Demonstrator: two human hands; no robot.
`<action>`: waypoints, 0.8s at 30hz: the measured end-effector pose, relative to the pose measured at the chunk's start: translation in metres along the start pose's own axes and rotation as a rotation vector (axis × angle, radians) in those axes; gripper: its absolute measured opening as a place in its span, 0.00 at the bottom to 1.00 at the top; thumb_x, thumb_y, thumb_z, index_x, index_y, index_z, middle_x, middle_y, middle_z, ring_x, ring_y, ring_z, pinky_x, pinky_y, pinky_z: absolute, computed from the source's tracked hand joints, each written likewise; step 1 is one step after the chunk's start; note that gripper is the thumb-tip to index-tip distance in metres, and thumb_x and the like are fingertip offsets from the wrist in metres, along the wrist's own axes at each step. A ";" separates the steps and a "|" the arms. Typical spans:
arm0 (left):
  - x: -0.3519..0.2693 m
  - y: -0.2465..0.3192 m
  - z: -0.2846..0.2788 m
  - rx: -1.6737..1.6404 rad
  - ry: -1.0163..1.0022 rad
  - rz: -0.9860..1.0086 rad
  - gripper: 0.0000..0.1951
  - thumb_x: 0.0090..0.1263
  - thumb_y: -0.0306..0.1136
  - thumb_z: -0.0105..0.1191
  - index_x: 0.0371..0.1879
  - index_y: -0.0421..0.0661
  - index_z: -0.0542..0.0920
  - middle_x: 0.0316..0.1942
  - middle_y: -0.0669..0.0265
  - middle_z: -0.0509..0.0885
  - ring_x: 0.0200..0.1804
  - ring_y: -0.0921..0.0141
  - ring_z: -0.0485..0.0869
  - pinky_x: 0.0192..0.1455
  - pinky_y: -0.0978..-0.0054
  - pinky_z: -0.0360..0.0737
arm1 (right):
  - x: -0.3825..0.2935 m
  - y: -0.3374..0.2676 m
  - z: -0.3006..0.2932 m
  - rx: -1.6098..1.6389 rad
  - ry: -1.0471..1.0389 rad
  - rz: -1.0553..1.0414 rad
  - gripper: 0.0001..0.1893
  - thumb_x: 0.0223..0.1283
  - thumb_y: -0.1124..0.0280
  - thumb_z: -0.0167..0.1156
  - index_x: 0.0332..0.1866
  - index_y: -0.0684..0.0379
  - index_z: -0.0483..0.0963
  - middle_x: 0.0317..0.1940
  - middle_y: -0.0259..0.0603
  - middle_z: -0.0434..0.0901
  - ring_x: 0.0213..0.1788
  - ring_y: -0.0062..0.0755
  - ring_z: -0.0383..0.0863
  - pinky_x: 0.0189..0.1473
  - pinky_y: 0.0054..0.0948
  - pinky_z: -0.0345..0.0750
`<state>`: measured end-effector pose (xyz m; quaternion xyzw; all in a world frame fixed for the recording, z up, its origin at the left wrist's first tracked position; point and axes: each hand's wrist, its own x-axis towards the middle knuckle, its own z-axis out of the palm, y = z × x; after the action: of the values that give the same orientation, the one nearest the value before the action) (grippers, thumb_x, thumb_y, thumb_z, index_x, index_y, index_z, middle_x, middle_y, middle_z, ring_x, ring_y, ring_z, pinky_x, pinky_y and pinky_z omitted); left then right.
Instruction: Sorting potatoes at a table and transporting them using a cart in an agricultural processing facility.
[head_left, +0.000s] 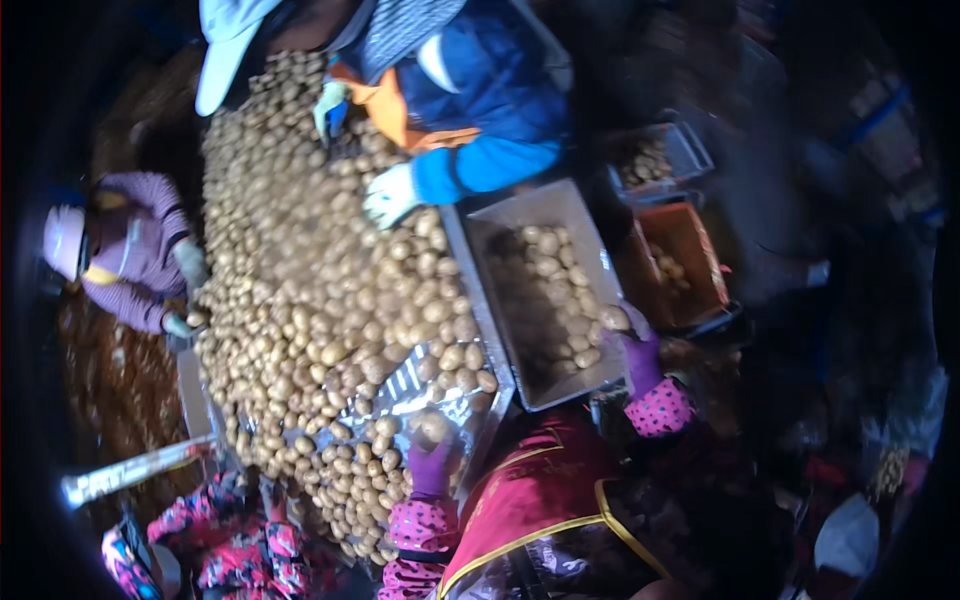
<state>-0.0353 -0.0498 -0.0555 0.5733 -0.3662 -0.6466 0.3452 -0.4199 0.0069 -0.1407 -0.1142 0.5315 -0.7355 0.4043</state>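
My left hand (432, 463), in a purple glove, is at the bottom edge of a metal sorting table (409, 386), closed around a potato (433, 427). Over the right rim of a grey plastic crate (577, 199), my right hand (637, 352), also purple-gloved, has its fingers around another potato (615, 318). Many potatoes (551, 266) lie in that crate, mostly along its right side. A large heap of potatoes (300, 300) covers most of the table, with a bare shiny patch of metal near my left hand.
Across the table, a co-worker in blue sleeves reaches gloved hands (391, 196) into the heap. Other co-workers stand at the left (131, 251) and lower left (247, 540). An orange crate (712, 255) and a grey crate (697, 146), both holding potatoes, stand to the right.
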 end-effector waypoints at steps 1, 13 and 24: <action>-0.006 0.014 0.005 0.011 -0.045 -0.094 0.16 0.71 0.31 0.63 0.54 0.43 0.77 0.37 0.67 0.84 0.32 0.72 0.82 0.32 0.77 0.79 | -0.001 0.001 0.002 -0.184 0.075 0.099 0.28 0.60 0.81 0.59 0.69 0.59 0.72 0.49 0.38 0.80 0.43 0.24 0.81 0.44 0.23 0.80; -0.002 0.007 -0.120 -0.159 0.374 0.215 0.14 0.71 0.39 0.64 0.47 0.42 0.82 0.38 0.64 0.85 0.39 0.72 0.82 0.41 0.74 0.78 | -0.021 -0.022 0.092 -0.050 -0.251 0.385 0.34 0.73 0.68 0.59 0.77 0.67 0.54 0.55 0.51 0.80 0.50 0.41 0.87 0.54 0.35 0.85; 0.025 -0.002 0.015 -0.198 0.029 -0.016 0.15 0.68 0.24 0.63 0.52 0.40 0.79 0.36 0.63 0.86 0.34 0.70 0.86 0.35 0.74 0.83 | -0.032 -0.032 0.075 0.167 -0.308 0.119 0.31 0.66 0.82 0.61 0.74 0.64 0.64 0.62 0.45 0.76 0.62 0.34 0.79 0.63 0.33 0.80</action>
<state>-0.0530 -0.0696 -0.0679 0.5485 -0.2909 -0.6740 0.4003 -0.3695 -0.0191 -0.0738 -0.1597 0.4064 -0.7256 0.5319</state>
